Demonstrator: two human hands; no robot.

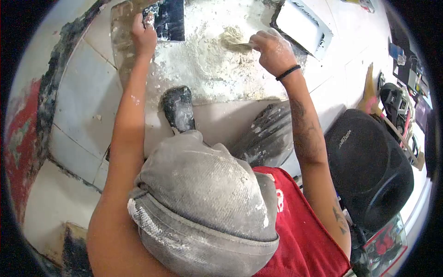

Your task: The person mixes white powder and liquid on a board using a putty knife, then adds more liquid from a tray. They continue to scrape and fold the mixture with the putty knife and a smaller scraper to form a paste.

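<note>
At the upper left, my left hand [145, 38] grips the near left edge of a flat, dark rectangular plate [170, 21] smeared with white. My right hand [275, 51] is closed round a small tool; its handle is hidden in the fist. The tool's thin metal blade [241, 45] points left, into a heap of pale plaster-like paste [232, 33]. Both hands are dusted white. Beneath them lies a large board [180, 76] crusted with white and grey residue, with crumbs scattered over it.
A shallow white tray [300, 25] rests tilted beyond my right hand. One black shoe [180, 108] meets the board's near edge. Dusty grey cloth [203, 194] fills the lower middle. A black speaker [369, 161] stands on the right, by a brush [369, 94]. Floor tiles [87, 74] show at left.
</note>
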